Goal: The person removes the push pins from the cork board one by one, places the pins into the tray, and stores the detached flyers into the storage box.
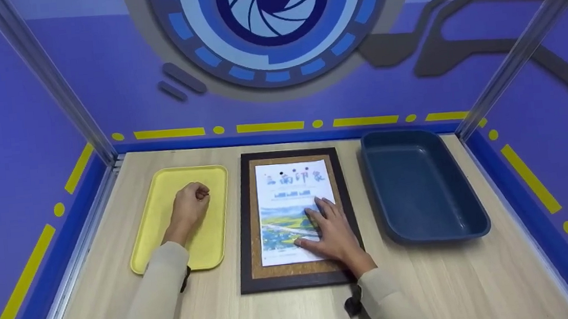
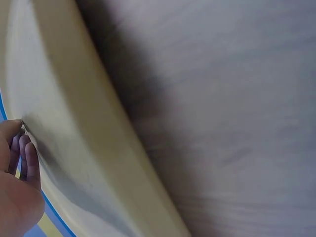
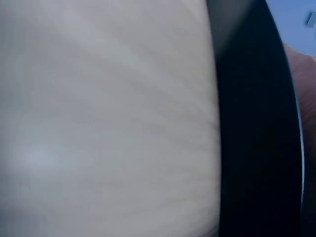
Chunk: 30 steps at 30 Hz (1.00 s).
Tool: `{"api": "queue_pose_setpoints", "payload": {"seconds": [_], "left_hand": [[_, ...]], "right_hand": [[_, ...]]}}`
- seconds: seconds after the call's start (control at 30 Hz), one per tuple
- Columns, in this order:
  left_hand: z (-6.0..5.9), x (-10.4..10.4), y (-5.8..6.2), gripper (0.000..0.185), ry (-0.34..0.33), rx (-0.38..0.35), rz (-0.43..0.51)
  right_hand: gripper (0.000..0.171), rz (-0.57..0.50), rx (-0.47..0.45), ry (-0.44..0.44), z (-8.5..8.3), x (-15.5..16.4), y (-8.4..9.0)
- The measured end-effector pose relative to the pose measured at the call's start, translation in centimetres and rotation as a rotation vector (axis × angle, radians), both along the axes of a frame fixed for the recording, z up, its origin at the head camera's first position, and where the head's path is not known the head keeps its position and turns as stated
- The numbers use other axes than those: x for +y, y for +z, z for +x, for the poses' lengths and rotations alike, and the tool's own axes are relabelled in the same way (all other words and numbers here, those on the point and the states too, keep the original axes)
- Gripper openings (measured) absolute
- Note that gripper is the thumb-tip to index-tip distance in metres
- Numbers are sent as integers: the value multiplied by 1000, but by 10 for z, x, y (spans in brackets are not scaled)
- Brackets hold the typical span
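Observation:
A printed sheet (image 1: pixel 284 221) with a landscape picture lies on a dark-framed cork board (image 1: pixel 299 269). Small black pushpins (image 1: pixel 294 170) dot the sheet's top edge. My right hand (image 1: pixel 334 232) rests on the sheet's lower right part, fingers spread. Over the yellow tray (image 1: pixel 218 227), my left hand (image 1: pixel 190 206) pinches a tiny dark pushpin (image 2: pixel 22 121) between thumb and fingertip, its shape barely showing. In the right wrist view, the board's dark frame edge (image 3: pixel 256 128) covers most of my right hand.
To the right of the board stands a deep dark blue bin (image 1: pixel 420 188). The wooden table (image 1: pixel 277 317) is bounded by a blue printed back wall (image 1: pixel 102 77) and side walls with metal corner posts (image 1: pixel 502 71).

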<state>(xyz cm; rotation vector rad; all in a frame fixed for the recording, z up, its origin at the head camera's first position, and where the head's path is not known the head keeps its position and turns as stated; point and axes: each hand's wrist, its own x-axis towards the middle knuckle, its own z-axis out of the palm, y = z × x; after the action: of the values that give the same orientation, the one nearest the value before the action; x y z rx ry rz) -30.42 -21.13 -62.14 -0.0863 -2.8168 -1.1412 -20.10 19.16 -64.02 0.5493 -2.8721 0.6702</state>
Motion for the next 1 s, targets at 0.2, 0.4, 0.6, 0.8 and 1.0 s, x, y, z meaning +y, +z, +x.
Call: {"api": "queue_pose_setpoints", "payload": {"seconds": [0.2,0.4,0.6,0.8,1.0], "left_hand": [[0,-3,-1,18,-33,-35,-16],[0,-7,3,19,-18,-55,34],[-6,-3,12,18,17,-49,77],[-15,34,32,22,-21,60,102],[-23,85,48,22,-131,98,121]], "right_hand": [[95,-8,-11,2,0,1,-1],[96,-14,-12,5,-2,0,-1],[96,-6,-15,7,-1,-2,-2],[97,-1,-5,2,-1,-1,-1],[96,4,7,7,-1,0,-3]]}}
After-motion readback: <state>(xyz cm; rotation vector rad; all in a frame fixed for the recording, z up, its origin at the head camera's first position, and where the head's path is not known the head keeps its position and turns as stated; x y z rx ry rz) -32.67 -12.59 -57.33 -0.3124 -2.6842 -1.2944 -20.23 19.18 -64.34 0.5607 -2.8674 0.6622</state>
